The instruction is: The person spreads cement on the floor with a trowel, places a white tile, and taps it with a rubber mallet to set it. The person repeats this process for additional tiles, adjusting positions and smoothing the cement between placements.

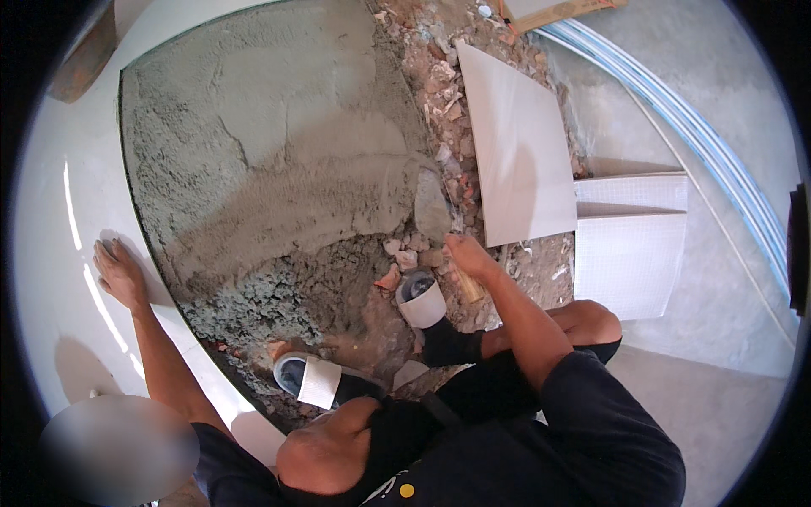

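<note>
My right hand (471,257) is closed around the wooden handle (469,287) of a trowel. The trowel's grey, mortar-smeared blade (432,205) lies at the right edge of a bed of wet grey mortar (279,127). Much of that mortar is smoothed, while its near part (253,300) is dark, loose and crumbly. Off to the left, my left hand (121,272) rests with fingers spread on a smooth white surface (93,194) beside the mortar's edge.
My sandalled feet (420,297) stand on rubble just below the mortar. Broken stones (443,80) run along its right side. A large pale tile (519,144) lies on them, with white grid-backed tiles (629,253) and blue-white pipes (676,110) farther right. A blurred patch covers the lower left.
</note>
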Demonstrator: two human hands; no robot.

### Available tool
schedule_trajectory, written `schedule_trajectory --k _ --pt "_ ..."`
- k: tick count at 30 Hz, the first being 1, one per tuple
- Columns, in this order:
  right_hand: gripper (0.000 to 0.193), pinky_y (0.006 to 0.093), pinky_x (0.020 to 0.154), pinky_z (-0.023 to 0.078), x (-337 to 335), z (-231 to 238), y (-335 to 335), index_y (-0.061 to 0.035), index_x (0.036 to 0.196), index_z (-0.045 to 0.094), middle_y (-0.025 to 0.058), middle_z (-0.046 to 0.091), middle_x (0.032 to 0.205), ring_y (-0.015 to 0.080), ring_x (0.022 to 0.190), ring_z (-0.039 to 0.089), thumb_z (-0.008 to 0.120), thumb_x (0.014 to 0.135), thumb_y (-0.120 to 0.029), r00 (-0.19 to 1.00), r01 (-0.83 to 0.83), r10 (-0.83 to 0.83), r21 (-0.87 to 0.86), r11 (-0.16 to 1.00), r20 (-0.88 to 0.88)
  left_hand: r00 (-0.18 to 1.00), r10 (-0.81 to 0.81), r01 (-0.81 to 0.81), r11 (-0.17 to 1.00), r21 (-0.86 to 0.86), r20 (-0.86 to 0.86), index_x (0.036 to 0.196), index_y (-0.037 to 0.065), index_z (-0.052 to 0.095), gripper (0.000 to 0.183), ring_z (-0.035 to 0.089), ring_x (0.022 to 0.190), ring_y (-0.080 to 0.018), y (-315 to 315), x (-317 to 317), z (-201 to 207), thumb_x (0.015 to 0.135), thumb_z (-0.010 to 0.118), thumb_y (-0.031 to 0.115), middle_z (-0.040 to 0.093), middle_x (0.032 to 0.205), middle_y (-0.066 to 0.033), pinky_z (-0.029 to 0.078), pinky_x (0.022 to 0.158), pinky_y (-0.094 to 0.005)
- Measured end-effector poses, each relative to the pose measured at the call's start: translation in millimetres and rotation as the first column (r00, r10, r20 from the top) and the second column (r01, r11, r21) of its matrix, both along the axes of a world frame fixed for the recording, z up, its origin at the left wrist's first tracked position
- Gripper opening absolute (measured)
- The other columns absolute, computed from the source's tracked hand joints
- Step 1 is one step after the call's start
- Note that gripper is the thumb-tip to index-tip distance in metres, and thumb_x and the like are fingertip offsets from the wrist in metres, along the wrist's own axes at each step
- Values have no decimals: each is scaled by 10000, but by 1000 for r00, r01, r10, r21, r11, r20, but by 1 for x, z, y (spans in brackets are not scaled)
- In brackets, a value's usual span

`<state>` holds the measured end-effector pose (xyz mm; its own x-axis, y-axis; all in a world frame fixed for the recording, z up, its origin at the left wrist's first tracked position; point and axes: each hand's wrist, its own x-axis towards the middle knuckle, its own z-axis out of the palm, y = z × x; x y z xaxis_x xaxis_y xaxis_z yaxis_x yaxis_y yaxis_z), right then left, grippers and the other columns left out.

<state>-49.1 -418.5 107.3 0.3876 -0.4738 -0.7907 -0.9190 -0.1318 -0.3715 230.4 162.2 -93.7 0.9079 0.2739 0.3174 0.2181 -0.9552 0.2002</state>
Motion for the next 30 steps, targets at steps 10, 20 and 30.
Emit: schedule_trajectory --k 10,20,30 --pt "393 328 424 458 3 12 -1 -27 978 584 71 555 714 171 508 525 494 951 -409 964 267 -265 97 959 -31 999 24 -24 1000 -12 -33 1443 118 382 552 297 1407 -281 -3 -2 2 986 397 428 392 1491 -73 184 1130 -515" --pt "524 520 794 480 131 2 -22 15 1049 571 280 646 924 434 894 624 390 965 -470 769 -534 635 -618 577 -73 996 61 -64 997 -35 -69 1448 104 370 545 267 1424 -269 -13 -5 16 993 377 405 373 1502 -79 155 1146 -508" --pt "498 530 810 483 290 -36 -51 -30 1081 552 224 669 971 410 937 633 336 986 -468 530 -690 807 -686 232 -260 992 71 -75 996 -43 -100 1436 102 391 508 307 1404 -261 -20 -8 28 998 388 360 401 1484 -79 165 1145 -480"
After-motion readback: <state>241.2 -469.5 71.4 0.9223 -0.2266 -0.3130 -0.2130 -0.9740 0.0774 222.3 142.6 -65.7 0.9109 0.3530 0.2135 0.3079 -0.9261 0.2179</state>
